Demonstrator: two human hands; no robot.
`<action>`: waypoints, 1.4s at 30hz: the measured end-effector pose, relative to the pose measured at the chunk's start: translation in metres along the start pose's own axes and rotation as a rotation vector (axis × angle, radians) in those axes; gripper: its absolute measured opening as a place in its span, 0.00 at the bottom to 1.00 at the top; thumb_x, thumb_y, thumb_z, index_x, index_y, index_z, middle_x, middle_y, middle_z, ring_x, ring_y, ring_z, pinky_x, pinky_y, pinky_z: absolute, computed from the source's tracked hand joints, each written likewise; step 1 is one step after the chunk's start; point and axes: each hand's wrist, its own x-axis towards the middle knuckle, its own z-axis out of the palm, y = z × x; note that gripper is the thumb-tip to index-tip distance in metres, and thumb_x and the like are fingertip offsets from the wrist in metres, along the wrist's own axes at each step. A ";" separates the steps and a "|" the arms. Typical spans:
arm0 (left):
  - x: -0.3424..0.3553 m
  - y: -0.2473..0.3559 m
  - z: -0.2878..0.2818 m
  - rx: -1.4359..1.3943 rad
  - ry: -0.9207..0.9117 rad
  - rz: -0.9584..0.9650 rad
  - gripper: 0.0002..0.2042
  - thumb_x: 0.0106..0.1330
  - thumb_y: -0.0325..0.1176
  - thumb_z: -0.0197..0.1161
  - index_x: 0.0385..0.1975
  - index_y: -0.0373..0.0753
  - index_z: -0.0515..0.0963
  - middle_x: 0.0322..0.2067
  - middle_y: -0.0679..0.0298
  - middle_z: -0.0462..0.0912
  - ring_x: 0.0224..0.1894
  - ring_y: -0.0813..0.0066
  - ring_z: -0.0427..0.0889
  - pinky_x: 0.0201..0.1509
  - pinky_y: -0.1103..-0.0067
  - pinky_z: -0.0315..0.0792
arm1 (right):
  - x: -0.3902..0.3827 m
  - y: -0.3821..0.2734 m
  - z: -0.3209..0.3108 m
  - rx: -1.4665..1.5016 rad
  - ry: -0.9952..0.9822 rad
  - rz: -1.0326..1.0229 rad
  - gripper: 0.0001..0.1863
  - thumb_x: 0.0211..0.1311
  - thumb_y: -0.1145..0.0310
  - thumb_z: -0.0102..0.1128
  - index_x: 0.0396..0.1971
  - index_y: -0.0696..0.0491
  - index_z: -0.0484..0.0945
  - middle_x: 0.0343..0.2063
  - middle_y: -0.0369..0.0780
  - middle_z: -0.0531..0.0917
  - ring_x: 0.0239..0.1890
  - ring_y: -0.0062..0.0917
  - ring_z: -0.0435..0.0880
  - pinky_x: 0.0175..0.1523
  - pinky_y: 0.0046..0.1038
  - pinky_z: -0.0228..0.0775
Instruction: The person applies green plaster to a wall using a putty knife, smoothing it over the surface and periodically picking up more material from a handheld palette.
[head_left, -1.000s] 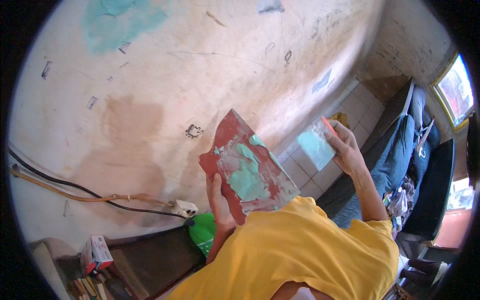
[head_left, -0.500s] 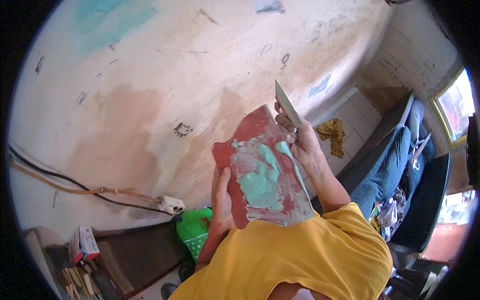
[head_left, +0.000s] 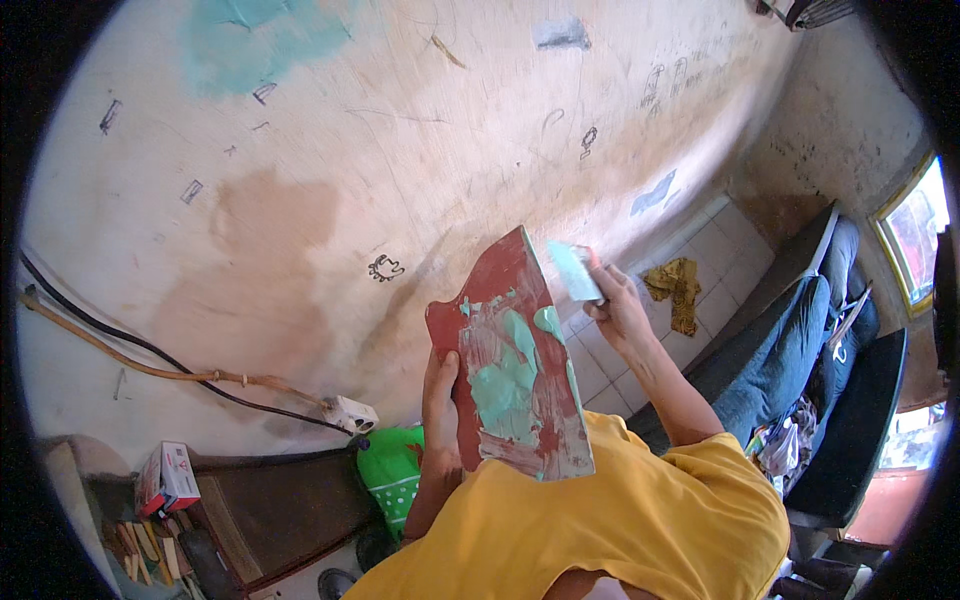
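Observation:
My left hand (head_left: 440, 395) grips the left edge of a reddish board (head_left: 505, 262), thumb on its face. The board is held tilted in front of my chest, smeared with mint-green putty (head_left: 508, 385). A thick blob of the same putty hangs on its right edge. Just off that edge, my right hand (head_left: 622, 308) is closed round a flat scraper (head_left: 574, 272), whose blade is coated with putty on the side I see; its handle is mostly hidden by my fingers. Ahead stands a pale, scribbled wall (head_left: 480, 160) with a mint-green patch (head_left: 265, 45) at the upper left.
A power socket (head_left: 352, 413) with cables (head_left: 130, 352) sits low along the wall. Below it are a green dotted item (head_left: 393, 475), a dark brown panel (head_left: 285, 510) and a small box (head_left: 170, 478). At right stand a blue sofa (head_left: 755, 350) and a yellow patterned cloth (head_left: 677, 287) on floor tiles.
My right hand has moved slightly right and down, and the scraper has turned so its putty-coated face shows. The board has swung to a narrower angle. The view has shifted a little.

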 end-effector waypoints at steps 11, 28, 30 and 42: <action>-0.006 0.006 0.010 0.037 -0.002 -0.019 0.20 0.68 0.34 0.48 0.58 0.35 0.63 0.51 0.63 0.73 0.51 0.74 0.73 0.55 0.78 0.67 | 0.004 -0.009 0.028 -0.082 -0.160 -0.097 0.15 0.63 0.59 0.56 0.43 0.53 0.71 0.26 0.31 0.76 0.21 0.09 0.70 0.20 0.12 0.58; -0.014 0.039 0.032 -0.511 0.130 -0.386 0.15 0.68 0.37 0.49 0.50 0.38 0.67 0.34 0.59 0.72 0.29 0.71 0.70 0.32 0.76 0.64 | -0.020 -0.037 0.042 -0.850 -0.355 -1.361 0.18 0.68 0.60 0.43 0.33 0.57 0.78 0.40 0.48 0.82 0.48 0.40 0.80 0.55 0.39 0.67; -0.010 0.046 0.029 -0.444 0.392 -0.341 0.13 0.68 0.39 0.47 0.43 0.36 0.72 0.14 0.60 0.73 0.06 0.77 0.67 0.06 0.81 0.61 | -0.021 -0.022 0.027 -0.859 -0.349 -1.342 0.16 0.68 0.61 0.43 0.33 0.56 0.78 0.38 0.47 0.82 0.46 0.38 0.80 0.54 0.38 0.68; -0.047 0.078 0.012 -0.257 0.099 -0.038 0.26 0.67 0.39 0.50 0.65 0.44 0.57 0.42 0.68 0.75 0.38 0.83 0.75 0.40 0.85 0.71 | 0.011 -0.130 0.133 -0.776 -0.119 -1.753 0.15 0.58 0.80 0.54 0.44 0.62 0.64 0.39 0.41 0.71 0.41 0.25 0.72 0.45 0.21 0.64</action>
